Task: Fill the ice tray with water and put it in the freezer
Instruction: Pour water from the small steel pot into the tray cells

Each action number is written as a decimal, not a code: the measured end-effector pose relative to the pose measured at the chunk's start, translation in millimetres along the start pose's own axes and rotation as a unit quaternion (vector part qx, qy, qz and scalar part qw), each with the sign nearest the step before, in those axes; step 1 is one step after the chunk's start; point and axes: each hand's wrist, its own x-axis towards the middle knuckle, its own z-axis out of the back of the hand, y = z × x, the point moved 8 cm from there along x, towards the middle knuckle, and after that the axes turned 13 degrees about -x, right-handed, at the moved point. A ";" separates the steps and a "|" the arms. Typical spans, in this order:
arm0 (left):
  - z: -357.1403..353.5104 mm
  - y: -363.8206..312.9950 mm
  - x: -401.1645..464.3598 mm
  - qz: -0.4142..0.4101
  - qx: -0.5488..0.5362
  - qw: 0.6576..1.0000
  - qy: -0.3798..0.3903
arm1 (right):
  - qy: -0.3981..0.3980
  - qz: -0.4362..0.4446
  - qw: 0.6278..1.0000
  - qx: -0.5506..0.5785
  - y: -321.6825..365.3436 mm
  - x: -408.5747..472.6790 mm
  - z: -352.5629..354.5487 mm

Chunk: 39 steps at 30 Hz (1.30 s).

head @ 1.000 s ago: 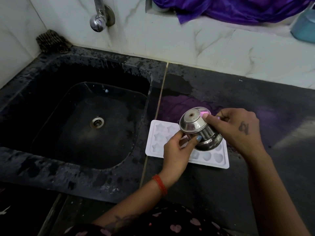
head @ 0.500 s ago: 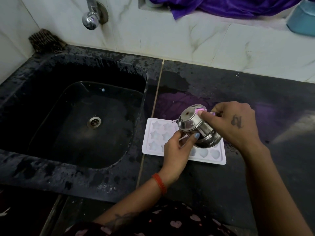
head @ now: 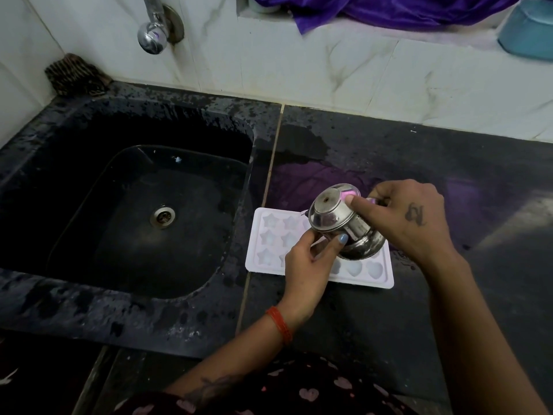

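Tipping a small steel pot nearly upside down over the ice tray, with both hands on it. Right hand curled around the rim end, index finger laid along the shiny base; left hand steadying from below, thumb with blue polish pressed against the belly, other fingers curled underneath and mostly hidden. Tray lying flat on the tabletop, just right of the seam with the sink, far edge partly covered by the pot. Can't tell if any water is actually coming out, no stream visible. Biggest risk, probably: dumping too fast from that steep tilt and flooding over the shallow moulds onto the already wet slab, or missing the near row entirely since the mouth points at the middle. Also a thin flexible-looking tray, so carrying it full to the freezer could slosh half of it out if lifted by one end. Slippery wet metal in wet fingers, easy to drop right onto the tray too. Materials: pale pinkish-white tray, matte, star cavities on the left and hearts on the right; polished rounded steel with a flat ringed base; dark speckled stone tabletop, glossy where wet; chrome tap on white marbled tile.
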 end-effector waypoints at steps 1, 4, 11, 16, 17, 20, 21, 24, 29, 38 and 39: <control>0.2 -1.2 0.0 -0.004 0.002 1.000 -0.004 | 0.004 -0.011 1.000 0.018 -3.1 -0.8 -0.4; 0.5 -5.6 0.0 -0.018 0.014 1.000 -0.017 | 0.022 -0.040 0.996 0.073 -13.6 -2.7 -5.4; -6.3 -14.6 -1.8 -0.038 0.039 0.998 -0.019 | 0.026 -0.101 0.984 0.142 -33.8 -9.7 -9.0; -14.4 -7.0 -2.8 -0.023 0.070 0.997 0.002 | 0.019 -0.088 0.993 0.076 -31.2 -12.5 2.5; -15.7 -4.8 -2.8 -0.019 0.074 0.997 0.006 | 0.018 -0.087 0.994 0.064 -31.4 -12.8 4.4; -19.8 -0.1 -3.2 -0.009 0.079 0.997 0.016 | 0.010 -0.075 0.996 0.037 -31.1 -12.9 8.7; -20.8 0.9 -3.6 -0.008 0.080 0.997 0.017 | 0.010 -0.071 0.997 0.033 -30.9 -12.7 9.3; -22.1 4.3 -2.8 0.000 0.078 0.997 0.016 | 0.007 -0.055 0.998 0.009 -29.4 -11.4 9.8; -25.6 10.8 -3.6 0.027 0.070 0.997 0.022 | 0.007 -0.028 0.999 -0.031 -26.7 -7.8 9.2; -27.7 19.5 -1.6 0.027 0.032 0.999 0.021 | 0.006 -0.014 0.998 -0.065 -22.7 -5.6 10.6; -27.9 20.4 -1.4 0.026 0.029 0.999 0.020 | 0.007 -0.014 0.998 -0.067 -22.5 -5.6 10.8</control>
